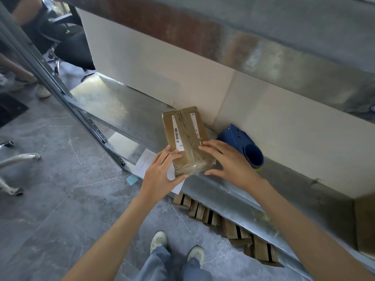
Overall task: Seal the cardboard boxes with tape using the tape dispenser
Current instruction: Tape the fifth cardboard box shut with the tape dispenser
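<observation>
The box (pixel 185 138) is brown cardboard and lies on the metal shelf (pixel 121 106), close to the shelf's front edge and about halfway along it. A shiny strip of tape (pixel 183 128) runs down the middle of its top, and a white label (pixel 177 134) with black bars sits left of the strip. The left hand (pixel 160 175) has a grip on the box's near left corner, with its fingers on top and its thumb on the near side. The right hand (pixel 229 161) has a loose grip: it rests flat on the near right part of the top with straight, spread fingers, and its thumb touches the near side. A sheet of paper (pixel 144 161) lies partly under the box and the left hand and hangs over the shelf's front edge. A blue shoe (pixel 241 142) lies on the shelf just right of the box, by the white board (pixel 162 67) at the back. More flat brown boxes (pixel 229 226) lie on the floor (pixel 60 179) under the shelf. A small blue note (pixel 132 179) lies on the floor near the paper. The person's two pale shoes (pixel 158 240) stand on the floor near the shelf's front edge. White chair legs (pixel 16 159) show far left.
</observation>
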Tool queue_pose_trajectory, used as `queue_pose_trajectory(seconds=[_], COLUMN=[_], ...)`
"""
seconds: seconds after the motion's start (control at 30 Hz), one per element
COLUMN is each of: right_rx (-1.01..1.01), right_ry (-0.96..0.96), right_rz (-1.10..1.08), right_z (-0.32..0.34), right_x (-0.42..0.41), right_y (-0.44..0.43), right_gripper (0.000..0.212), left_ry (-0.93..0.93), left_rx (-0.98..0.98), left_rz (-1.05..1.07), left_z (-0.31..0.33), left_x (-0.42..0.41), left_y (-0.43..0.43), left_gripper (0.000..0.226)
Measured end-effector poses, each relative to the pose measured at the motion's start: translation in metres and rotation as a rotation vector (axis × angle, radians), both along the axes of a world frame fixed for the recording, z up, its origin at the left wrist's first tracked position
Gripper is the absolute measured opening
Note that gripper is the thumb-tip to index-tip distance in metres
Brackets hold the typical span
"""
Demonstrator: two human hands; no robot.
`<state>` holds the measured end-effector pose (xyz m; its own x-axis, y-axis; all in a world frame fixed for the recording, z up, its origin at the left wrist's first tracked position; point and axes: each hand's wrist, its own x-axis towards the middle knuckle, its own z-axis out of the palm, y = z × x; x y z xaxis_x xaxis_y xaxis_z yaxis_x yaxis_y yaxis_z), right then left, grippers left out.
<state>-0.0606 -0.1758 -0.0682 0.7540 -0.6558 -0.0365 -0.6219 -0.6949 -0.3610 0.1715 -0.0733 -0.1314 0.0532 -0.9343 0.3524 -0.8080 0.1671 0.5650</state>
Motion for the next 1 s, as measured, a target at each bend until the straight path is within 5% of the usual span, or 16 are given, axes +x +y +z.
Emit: queue_pose_trajectory(seconds=[0.37,0.7,1.0], right_rx=[0.06,-0.022,0.139], right_ry=[-0.143,-0.282,-0.263], right_rz=[-0.049,-0.219,-0.137], right_z=[-0.022,-0.026,-0.024], right_x=[0.003,0.02,0.005], right_y=[-0.005,0.012,-0.002], right_gripper=[0.059,0.035,0.032], left_ry=[-0.069,-0.017,0.071], left_rx=[-0.041,-0.076,0.017], left_rz=[-0.017,0.266,0.148], left_z=[-0.002,0.009,0.006], left_x=[0.008,-0.024,-0.008], left_y=[-0.003,-0.007,-0.001], left_gripper=[0.057,0.036,0.039])
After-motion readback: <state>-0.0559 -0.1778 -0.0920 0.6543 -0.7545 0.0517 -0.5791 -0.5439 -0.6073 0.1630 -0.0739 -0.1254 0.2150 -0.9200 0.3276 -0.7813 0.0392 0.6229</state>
